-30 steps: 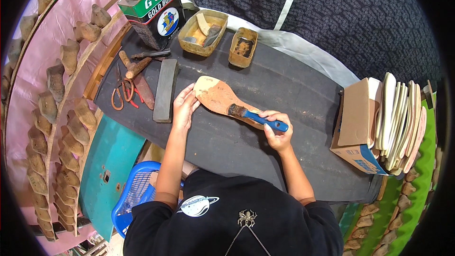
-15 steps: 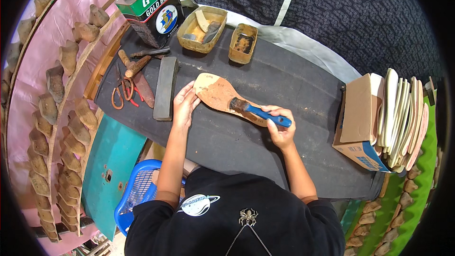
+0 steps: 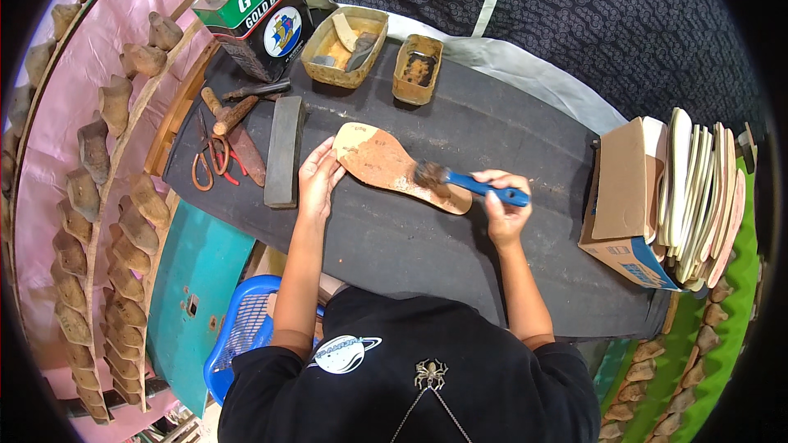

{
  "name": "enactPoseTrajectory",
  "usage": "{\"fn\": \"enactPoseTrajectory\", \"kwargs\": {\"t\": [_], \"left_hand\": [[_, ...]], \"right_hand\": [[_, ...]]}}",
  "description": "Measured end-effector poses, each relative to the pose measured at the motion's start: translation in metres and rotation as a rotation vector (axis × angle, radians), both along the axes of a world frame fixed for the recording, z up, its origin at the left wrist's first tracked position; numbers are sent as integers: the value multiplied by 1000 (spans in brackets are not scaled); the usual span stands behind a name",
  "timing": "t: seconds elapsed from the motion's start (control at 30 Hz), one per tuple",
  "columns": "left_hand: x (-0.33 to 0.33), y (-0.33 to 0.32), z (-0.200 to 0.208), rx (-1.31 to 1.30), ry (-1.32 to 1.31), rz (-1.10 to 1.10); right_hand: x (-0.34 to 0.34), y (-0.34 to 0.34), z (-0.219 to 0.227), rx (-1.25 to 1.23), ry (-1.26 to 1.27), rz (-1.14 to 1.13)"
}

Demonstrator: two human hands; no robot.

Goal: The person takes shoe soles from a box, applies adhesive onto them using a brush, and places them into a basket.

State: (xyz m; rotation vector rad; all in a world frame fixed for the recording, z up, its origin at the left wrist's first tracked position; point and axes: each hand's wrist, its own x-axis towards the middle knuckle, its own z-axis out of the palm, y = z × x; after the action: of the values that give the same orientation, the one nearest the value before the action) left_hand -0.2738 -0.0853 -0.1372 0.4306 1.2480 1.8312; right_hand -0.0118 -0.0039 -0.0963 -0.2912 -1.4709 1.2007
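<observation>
A tan shoe sole, paler at its broad left end, is held by that end in my left hand, thumb and fingers closed on its edge. My right hand grips the blue handle of a brush. The brush's dark bristles touch the sole's upper face near its narrower waist, where the surface looks wet. The sole slants down to the right, over the dark tabletop.
Behind stand a green and black metal can, a tub of scraps and a small stained tub. At left lie a grey block, scissors and hammer-like tools. A cardboard box of upright soles stands right.
My right hand has moved the brush a little to the right along the sole. The left hand keeps its hold on the broad end.
</observation>
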Motion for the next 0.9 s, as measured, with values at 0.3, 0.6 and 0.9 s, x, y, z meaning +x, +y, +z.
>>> {"fn": "enactPoseTrajectory", "kwargs": {"t": [0.3,0.6,0.9], "left_hand": [[-2,0,-2,2,-1,-6],[0,2,-2,-27,14,3],[-1,0,-2,-11,6,9]], "right_hand": [[5,8,-5,22,-80,-5],[5,5,2,-16,13,-15],[25,28,-4,-2,-59,-75]]}}
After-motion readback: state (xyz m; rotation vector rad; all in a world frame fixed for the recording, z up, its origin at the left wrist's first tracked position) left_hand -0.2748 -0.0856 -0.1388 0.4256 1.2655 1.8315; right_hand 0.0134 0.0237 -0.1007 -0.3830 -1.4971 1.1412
